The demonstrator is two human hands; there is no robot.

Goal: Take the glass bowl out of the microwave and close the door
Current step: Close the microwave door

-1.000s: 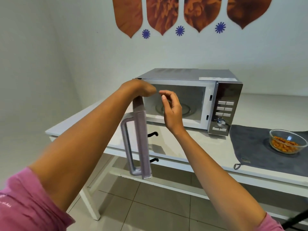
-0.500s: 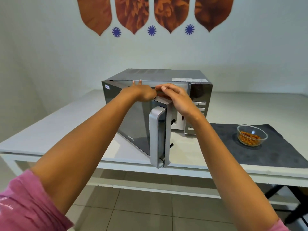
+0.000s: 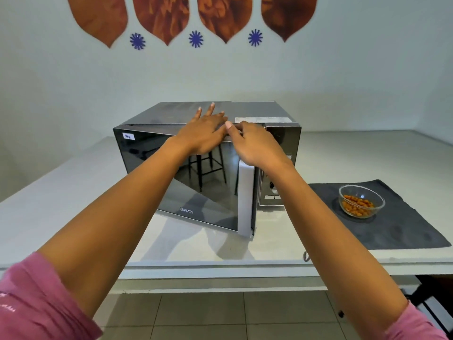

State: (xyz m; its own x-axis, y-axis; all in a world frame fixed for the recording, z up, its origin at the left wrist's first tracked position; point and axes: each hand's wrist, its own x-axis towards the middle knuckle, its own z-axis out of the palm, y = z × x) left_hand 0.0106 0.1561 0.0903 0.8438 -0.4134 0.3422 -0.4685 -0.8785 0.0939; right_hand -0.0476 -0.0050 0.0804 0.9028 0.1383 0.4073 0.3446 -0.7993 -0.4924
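Table [image 3: 73,207], white, carries microwave [image 3: 282,141], dark mat [image 3: 392,229] and glass bowl [image 3: 361,201].

The door [image 3: 196,177] stands slightly ajar from the microwave [image 3: 245,111], its handle edge out toward the viewer, so only a narrow gap shows at the microwave's right front. Both hands lie across the door's top edge. Left of the microwave the table [image 3: 61,204] is bare; right of it lie a mat [image 3: 392,231] and the bowl [image 3: 361,201].
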